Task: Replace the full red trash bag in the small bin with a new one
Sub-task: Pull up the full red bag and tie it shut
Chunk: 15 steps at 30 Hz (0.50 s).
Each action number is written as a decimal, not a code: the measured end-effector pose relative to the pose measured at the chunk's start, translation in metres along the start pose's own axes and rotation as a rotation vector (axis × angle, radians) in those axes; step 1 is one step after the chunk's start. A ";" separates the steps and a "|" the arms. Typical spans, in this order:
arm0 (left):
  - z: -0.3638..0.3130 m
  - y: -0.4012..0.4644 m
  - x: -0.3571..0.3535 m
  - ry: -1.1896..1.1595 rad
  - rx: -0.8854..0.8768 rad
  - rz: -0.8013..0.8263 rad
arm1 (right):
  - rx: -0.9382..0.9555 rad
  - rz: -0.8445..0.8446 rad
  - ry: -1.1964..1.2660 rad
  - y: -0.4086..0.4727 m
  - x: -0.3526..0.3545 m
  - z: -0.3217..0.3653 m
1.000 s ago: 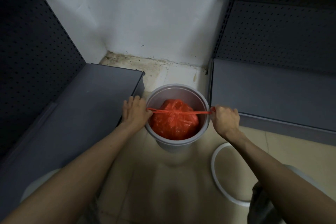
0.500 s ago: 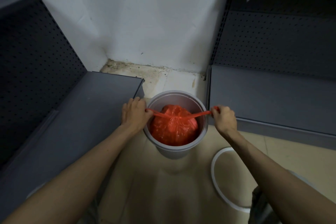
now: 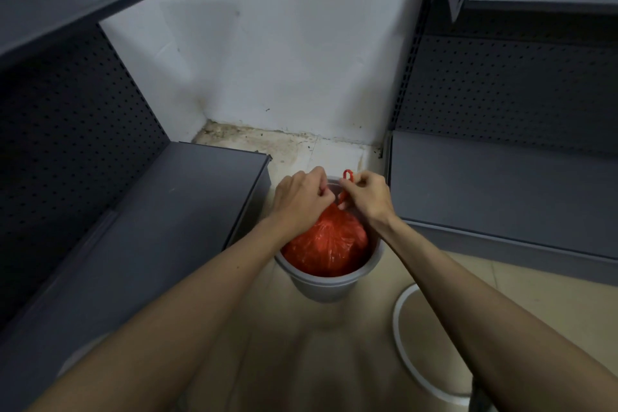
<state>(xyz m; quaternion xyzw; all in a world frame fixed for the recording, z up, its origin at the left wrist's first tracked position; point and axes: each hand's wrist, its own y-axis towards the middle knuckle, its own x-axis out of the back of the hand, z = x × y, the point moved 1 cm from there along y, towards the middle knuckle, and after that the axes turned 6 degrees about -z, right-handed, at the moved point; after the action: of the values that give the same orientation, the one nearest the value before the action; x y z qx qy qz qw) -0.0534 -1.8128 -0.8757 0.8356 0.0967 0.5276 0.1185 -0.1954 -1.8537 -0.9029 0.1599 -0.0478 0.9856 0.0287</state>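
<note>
Right hand [image 3: 366,199]: fingers curled and pinched on a red bag tie [image 3: 346,186], whose loop stands up above the knuckles. The strand runs down between the two hands to the neck of the bag.
Left hand [image 3: 302,201]: closed in a loose fist just beside the right, knuckles nearly touching it; what it pinches is hidden behind the fingers, so its hold on the bag cannot be told.
Red trash bag [image 3: 329,246]: full, gathered at the top, sitting inside the bin and bulging to about rim level.
Small bin [image 3: 329,286]: grey, round, upright on the tiled floor [image 3: 334,344], between two grey shelf units.
White ring [image 3: 404,338]: flat on the floor, near the bin on the right-hand side, partly hidden under the right forearm.
Left shelf base [image 3: 150,227]: touching or just beside the bin.
Right shelf base [image 3: 501,187]: near the bin.
Wall [image 3: 284,60]: white, stained at its foot.
</note>
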 end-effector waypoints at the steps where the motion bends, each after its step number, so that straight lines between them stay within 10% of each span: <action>1: -0.001 0.001 -0.001 -0.016 -0.006 0.006 | 0.007 0.016 -0.024 0.000 -0.001 0.000; 15: 0.000 0.000 -0.002 -0.082 -0.089 0.071 | 0.164 0.143 -0.238 0.004 0.000 -0.006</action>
<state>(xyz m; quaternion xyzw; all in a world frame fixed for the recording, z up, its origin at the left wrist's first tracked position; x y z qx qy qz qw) -0.0544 -1.8135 -0.8778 0.8533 0.0385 0.5005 0.1408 -0.1977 -1.8567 -0.9091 0.2737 0.0184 0.9597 -0.0607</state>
